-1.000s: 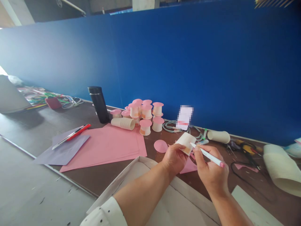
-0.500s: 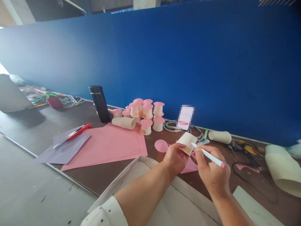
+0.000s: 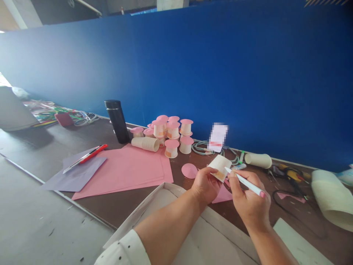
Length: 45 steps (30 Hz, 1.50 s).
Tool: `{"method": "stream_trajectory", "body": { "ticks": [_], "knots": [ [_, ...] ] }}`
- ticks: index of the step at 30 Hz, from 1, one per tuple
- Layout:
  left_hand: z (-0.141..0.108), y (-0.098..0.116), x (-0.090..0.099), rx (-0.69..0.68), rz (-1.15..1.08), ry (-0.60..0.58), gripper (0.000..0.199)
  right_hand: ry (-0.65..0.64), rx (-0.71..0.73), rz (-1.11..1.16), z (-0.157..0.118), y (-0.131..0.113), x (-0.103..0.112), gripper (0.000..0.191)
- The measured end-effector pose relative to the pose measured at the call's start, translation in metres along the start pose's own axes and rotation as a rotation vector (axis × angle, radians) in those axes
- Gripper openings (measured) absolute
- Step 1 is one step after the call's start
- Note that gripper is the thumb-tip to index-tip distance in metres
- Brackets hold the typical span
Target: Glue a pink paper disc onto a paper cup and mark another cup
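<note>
Tilted on its side, a white paper cup (image 3: 220,164) with an orange patch is held by my left hand (image 3: 206,184), its fingers wrapped round the lower side. My right hand (image 3: 249,197) grips a white marker (image 3: 248,184) with a pink end, and the marker's tip is at the cup's wall. A pink paper disc (image 3: 189,170) lies just left of the cup. Behind it stand several cups with pink discs on top (image 3: 172,143), some stacked. A nested stack of paper cups (image 3: 145,144) lies beside them.
Pink sheets (image 3: 124,169), purple paper (image 3: 79,173) and a red cutter (image 3: 92,155) lie left, near a black bottle (image 3: 117,121). A phone (image 3: 217,138) leans on the blue partition (image 3: 220,73). Cables and large cups (image 3: 332,198) are right; a white tray (image 3: 146,206) is in front.
</note>
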<state>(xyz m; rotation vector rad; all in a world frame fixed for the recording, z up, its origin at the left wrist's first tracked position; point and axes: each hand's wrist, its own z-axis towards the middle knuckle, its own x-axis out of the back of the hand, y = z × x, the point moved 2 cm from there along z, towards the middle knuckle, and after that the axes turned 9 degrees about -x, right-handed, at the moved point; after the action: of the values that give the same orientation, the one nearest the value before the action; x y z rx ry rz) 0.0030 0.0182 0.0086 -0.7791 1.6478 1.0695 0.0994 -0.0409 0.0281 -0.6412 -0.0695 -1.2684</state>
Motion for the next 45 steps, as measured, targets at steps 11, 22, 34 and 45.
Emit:
{"method": "stream_trajectory", "body": {
  "ticks": [11,22,34,45],
  "knots": [
    [0.0010,-0.0013,0.0022,0.006,-0.018,0.012,0.035,0.008,0.014,-0.010,-0.0002,-0.0002,-0.0003,0.016],
    [0.0012,-0.0014,0.0022,0.012,-0.020,-0.002,0.034,0.011,0.008,-0.006,-0.0003,-0.0002,-0.0003,0.016],
    [0.0005,-0.0011,0.0013,0.013,-0.025,-0.014,0.034,0.000,-0.012,-0.004,-0.0005,0.0002,0.0000,0.016],
    [0.0012,-0.0008,0.0020,0.000,-0.011,0.011,0.034,0.020,-0.175,0.133,0.0011,-0.0031,0.0036,0.021]
  ]
}}
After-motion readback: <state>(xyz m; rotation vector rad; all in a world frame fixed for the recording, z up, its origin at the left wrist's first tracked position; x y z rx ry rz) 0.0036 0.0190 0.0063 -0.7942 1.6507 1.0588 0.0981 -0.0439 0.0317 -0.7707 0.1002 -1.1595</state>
